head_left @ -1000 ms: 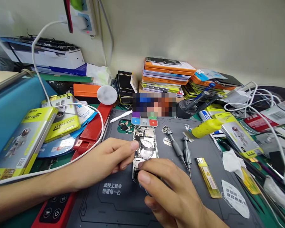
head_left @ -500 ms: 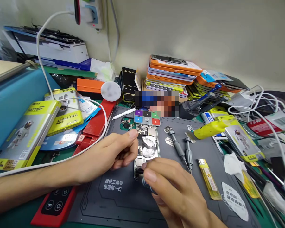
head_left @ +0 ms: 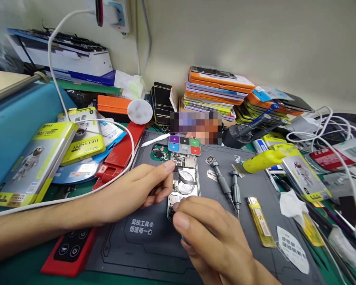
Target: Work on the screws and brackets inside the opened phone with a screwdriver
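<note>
An opened phone [head_left: 189, 190] lies on the dark grey work mat [head_left: 154, 253], its circuit board and round coil exposed. My left hand [head_left: 156, 184] is at the phone's left edge, thumb and fingers curled together. What it pinches, if anything, is hidden. My right hand [head_left: 213, 233] is closed over the phone's lower end, fingertips near its lower part. A small bluish rounded piece shows below its thumb, mostly covered by the fingers. Two grey screwdrivers [head_left: 224, 184] [head_left: 236, 192] lie right of the phone. Behind it sits a tray with coloured squares [head_left: 184, 145].
A yellow lighter [head_left: 261, 223] and a yellow bottle [head_left: 262, 160] lie on the right. Battery boxes [head_left: 37, 158] and a white cable [head_left: 86, 196] crowd the left. Stacked flat cases [head_left: 216, 89] and a black tool holder [head_left: 235, 136] stand at the back.
My right hand has shifted slightly left and up, covering more of the phone's lower end. The bluish piece under it shows less. My left hand stays at the phone's edge.
</note>
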Demonstrator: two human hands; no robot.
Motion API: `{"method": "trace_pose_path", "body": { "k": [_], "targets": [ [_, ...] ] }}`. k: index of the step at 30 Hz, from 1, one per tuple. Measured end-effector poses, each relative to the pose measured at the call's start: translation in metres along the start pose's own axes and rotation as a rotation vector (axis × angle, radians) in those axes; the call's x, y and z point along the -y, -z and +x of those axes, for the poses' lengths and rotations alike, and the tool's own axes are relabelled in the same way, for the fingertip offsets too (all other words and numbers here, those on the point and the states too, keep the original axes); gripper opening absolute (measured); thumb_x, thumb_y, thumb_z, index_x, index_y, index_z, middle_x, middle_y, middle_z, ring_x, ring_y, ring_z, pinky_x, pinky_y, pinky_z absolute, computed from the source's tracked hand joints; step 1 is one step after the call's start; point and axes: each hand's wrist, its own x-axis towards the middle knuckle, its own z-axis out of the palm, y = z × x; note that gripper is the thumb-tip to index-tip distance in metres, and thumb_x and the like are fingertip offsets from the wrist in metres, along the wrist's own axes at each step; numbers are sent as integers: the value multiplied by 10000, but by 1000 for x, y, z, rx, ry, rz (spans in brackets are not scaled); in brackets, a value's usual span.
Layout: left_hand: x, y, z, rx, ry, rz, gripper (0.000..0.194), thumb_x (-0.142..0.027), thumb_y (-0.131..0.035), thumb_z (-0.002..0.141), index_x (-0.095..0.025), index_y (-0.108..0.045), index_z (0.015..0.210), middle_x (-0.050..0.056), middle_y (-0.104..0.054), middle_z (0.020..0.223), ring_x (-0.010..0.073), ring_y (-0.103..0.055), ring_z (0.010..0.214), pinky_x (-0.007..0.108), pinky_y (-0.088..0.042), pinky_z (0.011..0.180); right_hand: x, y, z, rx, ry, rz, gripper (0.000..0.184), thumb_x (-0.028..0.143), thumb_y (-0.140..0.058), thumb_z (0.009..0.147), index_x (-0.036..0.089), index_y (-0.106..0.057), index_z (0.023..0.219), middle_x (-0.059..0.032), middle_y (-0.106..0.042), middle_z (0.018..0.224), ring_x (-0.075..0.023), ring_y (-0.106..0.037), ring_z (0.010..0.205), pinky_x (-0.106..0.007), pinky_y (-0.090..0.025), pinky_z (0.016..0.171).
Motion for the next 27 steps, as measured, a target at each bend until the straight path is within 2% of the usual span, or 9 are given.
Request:
{"method": "trace_pose_path", "body": {
  "k": [5, 14, 22, 27],
  "targets": [
    [4, 1, 4, -53, 35, 26, 623, -563, -348, 1133, -203, -518, 654, -63, -368, 571, 142, -308, 563, 283, -283, 579, -3, 2, 3, -29, -23, 39, 539, -76, -502, 928, 85, -561, 1439, -120, -696, 1172, -189, -656, 1138, -364, -603, 1011],
    [5, 1, 3, -52, 19, 37, 647, -624, -341, 1121, -202, -527, 667, -65, -372, 568, 136, -318, 560, 281, -271, 573, -3, 1, 1, -8, -19, 45, 623, -97, -500, 880, 91, -532, 1473, -118, -671, 1253, -192, -634, 1215, -370, -568, 1081],
    [1, 1, 3, -26, 42, -33, 587, -543, -400, 1121, -202, -525, 660, -64, -396, 574, 135, -336, 569, 273, -279, 569, -6, 1, -1, -14, -56, 10, 587, -20, -522, 944, 113, -496, 1516, -104, -686, 1254, -172, -653, 1223, -326, -557, 1088],
    [-2, 0, 2, -21, 46, -21, 594, -542, -378, 1124, -200, -532, 663, -62, -404, 573, 134, -351, 568, 281, -269, 563, -3, 5, -1, -14, -140, -13, 600, 28, -544, 966, 168, -495, 1547, -101, -764, 1205, -216, -737, 1145, -379, -632, 1000]
  ]
}}
